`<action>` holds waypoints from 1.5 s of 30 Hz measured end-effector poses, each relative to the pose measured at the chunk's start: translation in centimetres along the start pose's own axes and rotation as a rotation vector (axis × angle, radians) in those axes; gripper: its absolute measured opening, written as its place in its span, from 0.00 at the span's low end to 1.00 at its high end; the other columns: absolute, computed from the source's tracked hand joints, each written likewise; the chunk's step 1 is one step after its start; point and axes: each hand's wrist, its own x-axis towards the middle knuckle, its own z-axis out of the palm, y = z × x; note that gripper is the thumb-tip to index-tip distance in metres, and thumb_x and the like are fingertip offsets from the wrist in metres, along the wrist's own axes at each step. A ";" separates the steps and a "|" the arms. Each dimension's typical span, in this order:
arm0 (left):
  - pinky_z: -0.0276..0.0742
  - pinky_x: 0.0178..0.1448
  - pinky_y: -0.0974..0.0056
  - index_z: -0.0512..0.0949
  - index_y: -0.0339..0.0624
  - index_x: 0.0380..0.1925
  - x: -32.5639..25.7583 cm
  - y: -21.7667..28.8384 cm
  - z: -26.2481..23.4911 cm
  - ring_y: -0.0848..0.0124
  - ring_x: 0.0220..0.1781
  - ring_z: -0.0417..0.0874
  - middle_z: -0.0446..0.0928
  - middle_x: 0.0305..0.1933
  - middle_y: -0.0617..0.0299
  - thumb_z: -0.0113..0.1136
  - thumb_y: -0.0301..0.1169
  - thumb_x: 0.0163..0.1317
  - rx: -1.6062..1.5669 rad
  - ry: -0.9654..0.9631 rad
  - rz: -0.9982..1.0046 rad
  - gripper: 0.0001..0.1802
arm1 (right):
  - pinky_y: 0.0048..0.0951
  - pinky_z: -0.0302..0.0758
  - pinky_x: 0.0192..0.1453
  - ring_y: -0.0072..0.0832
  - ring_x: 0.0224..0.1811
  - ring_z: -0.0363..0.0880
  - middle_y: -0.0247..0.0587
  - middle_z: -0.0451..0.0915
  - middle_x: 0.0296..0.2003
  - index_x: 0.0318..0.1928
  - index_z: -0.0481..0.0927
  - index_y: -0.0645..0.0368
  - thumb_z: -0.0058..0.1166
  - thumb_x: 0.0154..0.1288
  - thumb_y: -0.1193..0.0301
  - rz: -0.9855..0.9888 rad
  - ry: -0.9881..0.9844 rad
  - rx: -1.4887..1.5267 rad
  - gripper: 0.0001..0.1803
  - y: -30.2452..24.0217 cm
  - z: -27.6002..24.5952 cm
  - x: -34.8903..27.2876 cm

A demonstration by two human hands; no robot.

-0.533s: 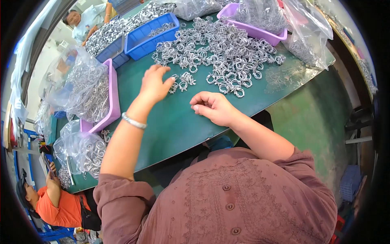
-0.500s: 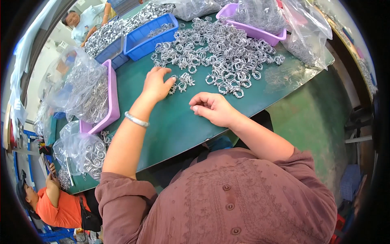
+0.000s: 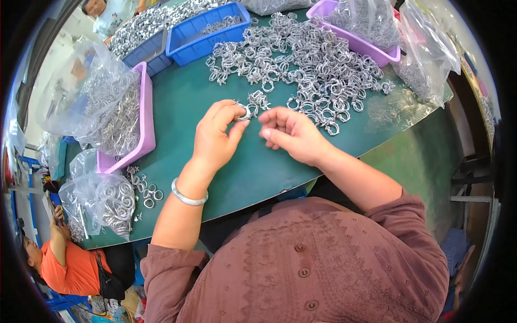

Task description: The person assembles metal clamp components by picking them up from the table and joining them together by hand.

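Note:
My left hand (image 3: 218,132), with a pale bangle (image 3: 188,194) on its wrist, pinches a silver metal ring clip (image 3: 246,112) between thumb and fingers, just above the green table. Beside that clip lies a small group of similar clips (image 3: 259,99). My right hand (image 3: 295,134) hovers close by on the right, its fingers loosely curled and the thumb apart from the index finger. Nothing shows in it, though part of its palm is hidden. Beyond both hands spreads a large heap of silver ring clips (image 3: 301,54).
Blue bins (image 3: 207,43) and a pink tub (image 3: 366,51) stand behind the heap. At left are a purple tub (image 3: 145,113) and a clear bag of metal rings (image 3: 116,207). A person in orange (image 3: 75,266) sits at lower left; another person (image 3: 107,19) is at the far left.
My left hand has moved right and closed on a ring clip. My right hand has come a little forward, nearer the left hand, its fingers loosening. The whole view has shifted slightly.

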 end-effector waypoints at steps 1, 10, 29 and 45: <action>0.75 0.34 0.67 0.74 0.40 0.30 -0.2 0.4 -0.1 0.64 0.33 0.78 0.74 0.36 0.55 0.62 0.20 0.45 0.021 0.010 0.007 0.11 | 0.20 0.72 0.36 0.18 0.31 0.73 0.33 0.75 0.33 0.46 0.69 0.61 0.49 0.61 0.74 -0.005 0.014 0.001 0.13 -0.6 0.4 0.7; 0.75 0.36 0.68 0.68 0.39 0.46 -1.3 -0.6 -1.0 0.70 0.33 0.76 0.73 0.35 0.59 0.66 0.20 0.41 -0.132 0.142 -0.131 0.28 | 0.19 0.71 0.33 0.17 0.28 0.73 0.32 0.76 0.29 0.40 0.72 0.62 0.51 0.60 0.73 0.026 -0.156 -0.044 0.09 -2.9 1.4 5.5; 0.72 0.35 0.75 0.75 0.36 0.37 -1.8 -1.5 -0.8 0.80 0.30 0.74 0.74 0.32 0.65 0.61 0.20 0.50 -0.617 0.074 -0.368 0.13 | 0.19 0.72 0.34 0.18 0.30 0.75 0.35 0.77 0.30 0.42 0.73 0.64 0.51 0.60 0.73 0.014 -0.113 0.094 0.11 -1.7 0.6 5.1; 0.72 0.41 0.74 0.69 0.33 0.43 -2.0 -1.3 -0.5 0.78 0.36 0.75 0.74 0.36 0.62 0.56 0.15 0.52 -0.715 0.049 -0.368 0.16 | 0.19 0.73 0.32 0.18 0.27 0.75 0.35 0.77 0.29 0.39 0.74 0.63 0.52 0.59 0.73 0.070 -0.124 0.105 0.09 -1.8 0.4 5.1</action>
